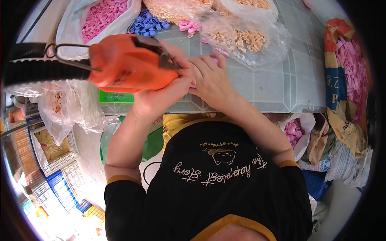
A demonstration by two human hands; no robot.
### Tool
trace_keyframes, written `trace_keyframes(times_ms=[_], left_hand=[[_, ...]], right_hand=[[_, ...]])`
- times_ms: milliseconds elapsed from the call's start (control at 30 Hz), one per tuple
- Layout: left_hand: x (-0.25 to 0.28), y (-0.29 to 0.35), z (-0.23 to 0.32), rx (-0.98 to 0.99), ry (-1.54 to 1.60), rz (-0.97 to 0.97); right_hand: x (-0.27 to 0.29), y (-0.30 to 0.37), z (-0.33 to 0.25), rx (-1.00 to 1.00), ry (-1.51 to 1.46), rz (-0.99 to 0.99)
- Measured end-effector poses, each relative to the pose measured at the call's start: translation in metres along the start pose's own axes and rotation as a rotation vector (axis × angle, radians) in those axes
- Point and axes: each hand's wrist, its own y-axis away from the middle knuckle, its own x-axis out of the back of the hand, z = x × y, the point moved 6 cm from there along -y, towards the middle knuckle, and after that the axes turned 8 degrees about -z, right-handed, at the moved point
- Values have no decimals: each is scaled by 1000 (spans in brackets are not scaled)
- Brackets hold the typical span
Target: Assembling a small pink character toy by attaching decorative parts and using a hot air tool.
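An orange handheld power tool [124, 66], with a wire hanging loop and a black ribbed end, slants in from the left above the table. Its narrow end meets my left hand [167, 94], which is closed around it; the thumb is on the near side and fingers show past the far side. The tool hides part of that hand. Right beside it, my right hand [211, 82] is closed over a pink plastic piece [216, 61], pressed toward the tabletop. Only small bits of the piece show past the fingers. The tool's tip is hidden between the hands.
Behind my hands are a bag of pink pieces [105, 18], blue parts [148, 23] and a clear bag of peach parts [245, 40]. A green tray [116, 96] lies below the tool. A sack [334, 68] of pink pieces stands right; baskets [52, 148] stand lower left.
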Motion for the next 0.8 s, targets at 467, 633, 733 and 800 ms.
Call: trace_keyframes(times_ms=[467, 633, 733, 800], left_hand=[[82, 70, 4, 74, -4, 574], [92, 82, -9, 71, -6, 604], [93, 84, -10, 80, -5, 603], [93, 84, -12, 73, 15, 605]], right_hand=[[1, -1, 2, -5, -120, 22], [1, -2, -2, 9, -99, -9], [0, -2, -2, 7, -90, -30], [-1, -2, -2, 10, -86, -25]])
